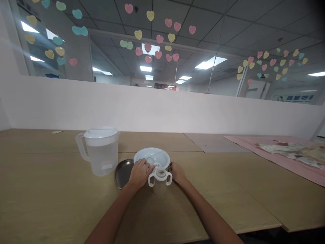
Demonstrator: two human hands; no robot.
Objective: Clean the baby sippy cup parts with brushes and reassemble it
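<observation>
A small clear bottle with two white handles point(159, 179) stands upright on the wooden table point(63, 200) right in front of me. My left hand point(139, 173) rests behind its left handle with fingers curled, touching the near rim of a white plate point(151, 156). On the other side, my right hand point(177, 173) lies by the right handle at the plate's right edge, its fingers bent. What the fingers pinch, if anything, is too small to make out.
A translucent plastic pitcher with a white lid point(101, 150) stands left of the plate. A round metal dish point(123, 173) lies under my left hand's side. A pink cloth point(281, 157) with packets point(291, 150) covers the table's right. A white partition wall point(162, 108) backs the table.
</observation>
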